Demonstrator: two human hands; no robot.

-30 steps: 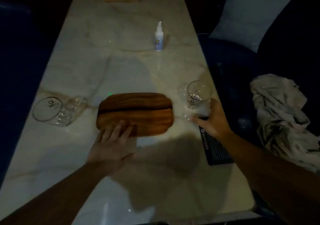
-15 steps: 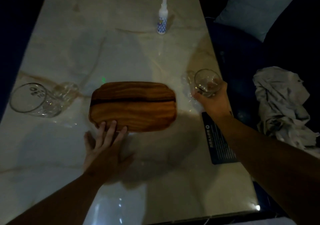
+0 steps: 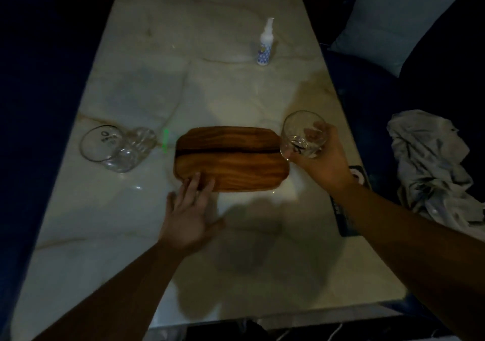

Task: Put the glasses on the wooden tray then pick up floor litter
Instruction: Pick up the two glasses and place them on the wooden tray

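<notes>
A wooden tray lies flat in the middle of the marble table. My right hand grips a clear drinking glass, tilted, just off the tray's right end and above the table. A second clear glass lies on its side to the left of the tray. My left hand rests flat on the table, fingers spread, with its fingertips on the tray's near left edge.
A small white spray bottle stands further back on the table. A dark card or booklet lies at the right table edge under my forearm. A crumpled grey cloth and a pale cushion sit on the dark seat to the right.
My right hand has lifted the glass off the table and carried it left, toward the tray's right end. My left hand stays on the tray's near edge.
</notes>
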